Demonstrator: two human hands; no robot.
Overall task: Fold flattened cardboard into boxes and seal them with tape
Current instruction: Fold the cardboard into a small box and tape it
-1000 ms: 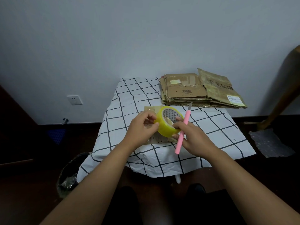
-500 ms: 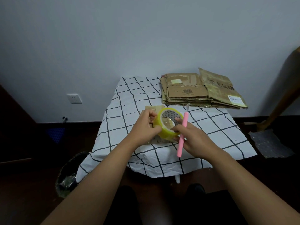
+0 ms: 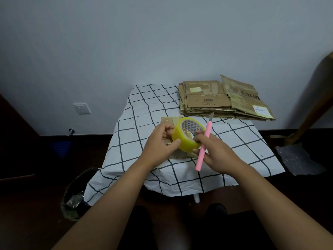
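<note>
Head view: both hands [image 3: 162,141] [image 3: 214,152] gripping yellow tape roll [image 3: 186,137]; box writing illegible.

Plain home room: checked tablecloth [image 3: 144,112], wall socket [image 3: 82,108], waste bin [image 3: 75,195].

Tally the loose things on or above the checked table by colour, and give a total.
Yellow: 1, the tape roll
Pink: 1, the craft knife
Brown: 2, the small cardboard piece under the hands and the stack of flattened cardboard, counted as one
Total: 4
</note>
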